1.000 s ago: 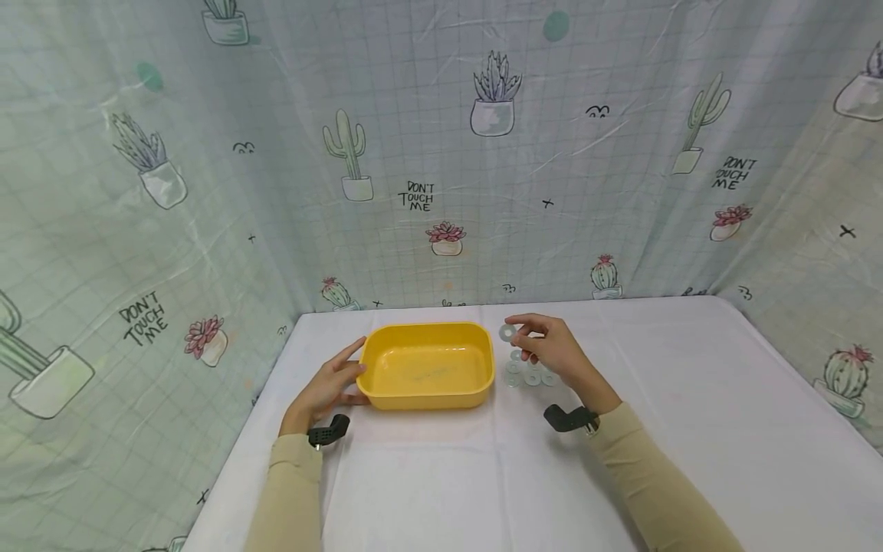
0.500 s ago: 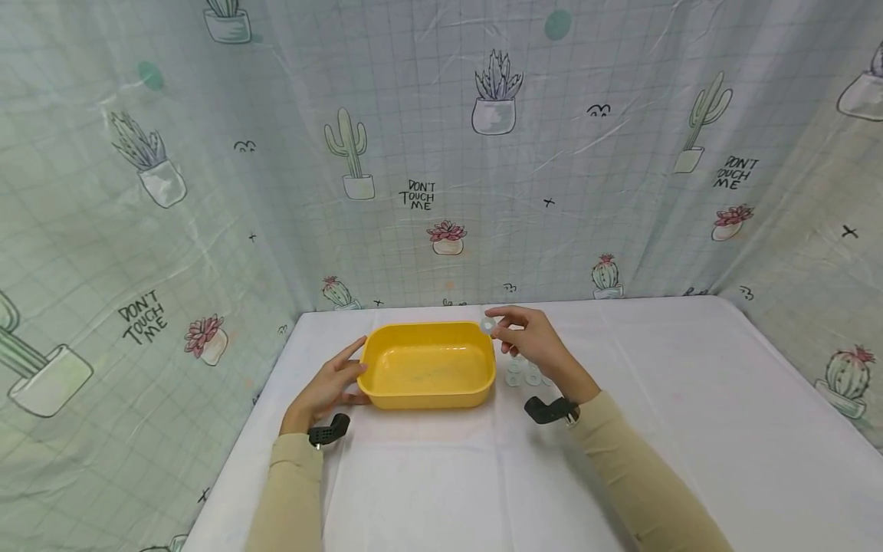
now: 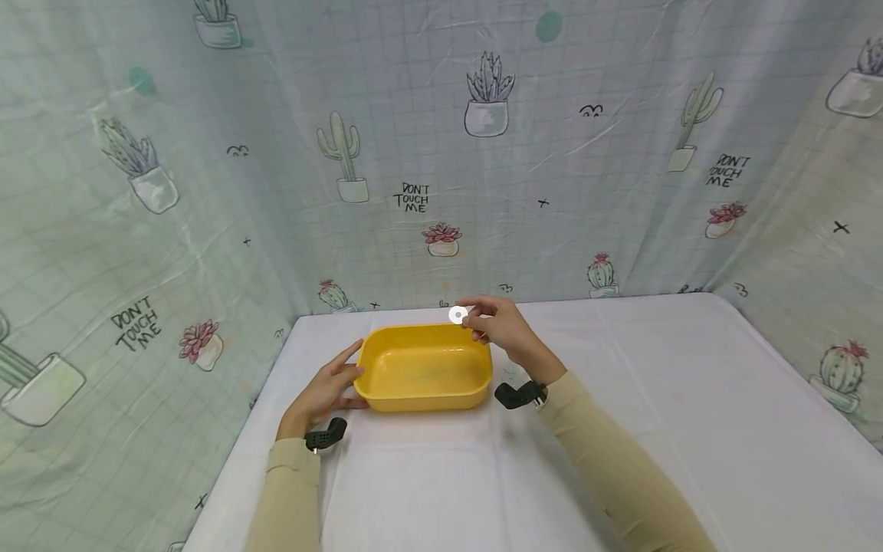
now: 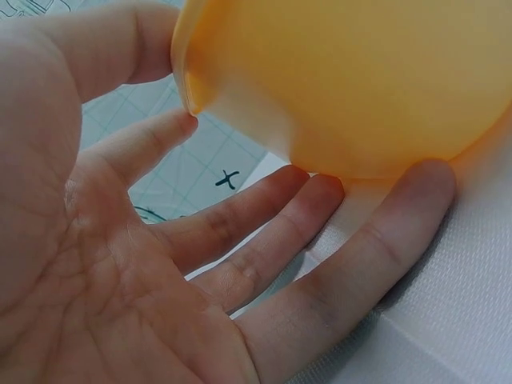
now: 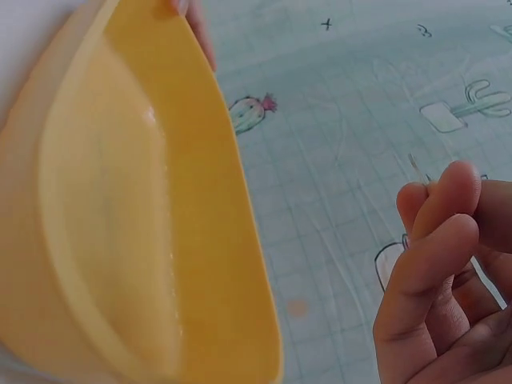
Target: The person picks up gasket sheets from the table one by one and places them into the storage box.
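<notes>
My right hand [image 3: 503, 326] pinches a pale washer [image 3: 458, 315], a flat ring with a central hole, between thumb and fingertips. It is held above the far rim of an oblong yellow basin [image 3: 424, 402]. In the right wrist view only a thin edge of the washer [image 5: 414, 166] shows beyond the fingertips. My left hand [image 3: 324, 391] touches the basin's left end with spread, mostly straight fingers. In the left wrist view one finger meets the rim and others touch the lower wall of the basin [image 4: 360, 80], with the palm apart from it.
A few more pale washers [image 3: 513, 374] lie on the white-covered table [image 3: 428, 483] right of the basin, partly hidden by the right hand and wrist. A cactus-print curtain [image 3: 386, 253] stands behind the table and along its sides.
My right hand has carried the washer leftward, from right of the basin to above its far rim. The left hand stays at the basin's left end.
</notes>
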